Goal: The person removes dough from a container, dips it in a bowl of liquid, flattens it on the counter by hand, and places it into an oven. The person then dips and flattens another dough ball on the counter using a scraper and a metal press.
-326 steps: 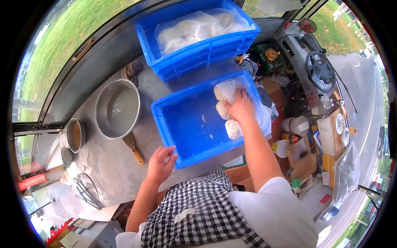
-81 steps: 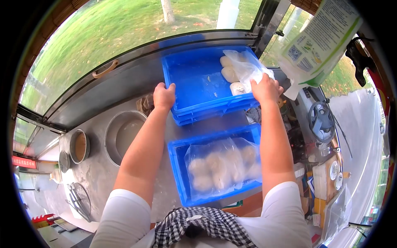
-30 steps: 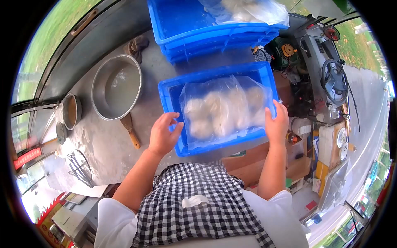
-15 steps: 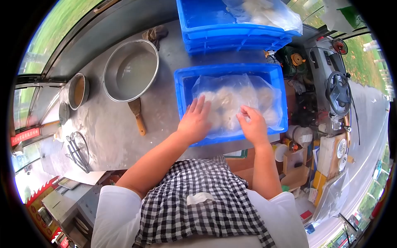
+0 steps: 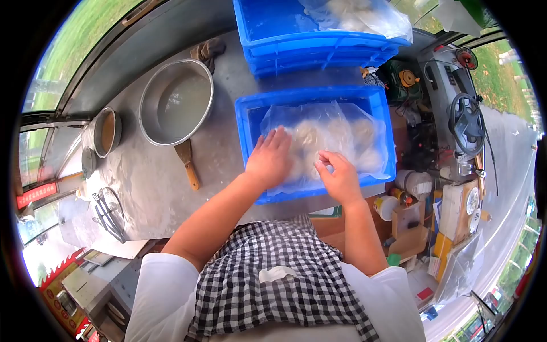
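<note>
Several pale round lumps lie under a clear plastic sheet in a blue crate. My left hand rests on the sheet's left part, fingers stretched out and pointing up. Over the near middle of the sheet is my right hand, its thumb and forefinger brought together. Whether anything is pinched between them is too small to make out.
Left of the crate stand a large metal basin, a wooden-handled scraper, a smaller bowl and a wire rack. A cloth lies behind the basin. More blue crates are stacked beyond.
My right hand has moved slightly left and its thumb and forefinger have come together. My left hand stays on the sheet. The whole view has shifted a little.
</note>
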A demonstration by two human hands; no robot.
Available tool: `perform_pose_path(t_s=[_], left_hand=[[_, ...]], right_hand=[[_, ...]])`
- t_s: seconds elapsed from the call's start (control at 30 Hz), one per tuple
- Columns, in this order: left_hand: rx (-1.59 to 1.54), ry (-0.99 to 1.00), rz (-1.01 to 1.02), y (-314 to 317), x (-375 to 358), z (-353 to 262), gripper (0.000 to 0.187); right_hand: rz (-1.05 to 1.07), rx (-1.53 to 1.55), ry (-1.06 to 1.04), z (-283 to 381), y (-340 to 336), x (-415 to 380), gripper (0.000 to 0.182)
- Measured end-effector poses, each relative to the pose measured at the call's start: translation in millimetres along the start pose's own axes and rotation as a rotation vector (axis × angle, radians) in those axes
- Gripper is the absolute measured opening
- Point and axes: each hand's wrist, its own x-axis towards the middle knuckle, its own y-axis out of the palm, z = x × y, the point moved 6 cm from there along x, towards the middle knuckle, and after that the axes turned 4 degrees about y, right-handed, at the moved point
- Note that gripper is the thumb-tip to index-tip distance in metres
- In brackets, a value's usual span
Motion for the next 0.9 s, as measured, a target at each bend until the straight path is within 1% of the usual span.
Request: perform_pose_path(t_s=[0.07,0.17,0.2,0.3,0.4,0.5,0.6,0.7,0.8,0.9], left_hand=[[-0.071,-0.052,-0.147,-10.4,18.8,16.5,0.065],[-0.206,-0.230,-0.105,-27.0,42.3,33.6,0.059],[-0.140,-0.236,-0.073,-34.2,46.7,34.1,0.052],[-0.008,-0.313,0.046,-31.1,61.6,46.0,0.047],[-0.129,-0.392,0.125,-39.3,67.6,46.1,0.040],[-0.212,-0.245,-0.111,-56.1,65.7,40.2,0.040],[-0.776,-0.335,0.081,-100.4,52.0,-5.4,0.039],[-1.422,-0.277,0.085,-90.4,49.7,-36.5,0.043],[-1.703,-0.185,0.096,-89.3,55.9,-60.6,0.050],[-1.919,-0.110,0.086,-89.6,62.0,-73.0,0.058]], right_hand=[[0.004,0.003,0.003,1.5,0.3,2.2,0.028],[0.013,0.001,0.002,2.4,1.1,4.4,0.028],[0.016,-0.001,-0.002,3.0,1.2,6.2,0.027],[0.013,-0.016,-0.011,6.0,-0.9,9.2,0.028],[-0.003,0.010,0.006,6.8,-6.1,8.9,0.028],[-0.007,0.029,0.022,2.8,-9.8,6.7,0.028],[-0.004,0.076,0.054,-1.9,-10.1,4.0,0.032],[0.035,0.178,0.169,8.9,-4.2,-1.6,0.038],[0.094,0.211,0.241,11.7,7.8,-4.3,0.040],[0.029,0.317,0.324,-1.2,13.8,-3.4,0.035]])
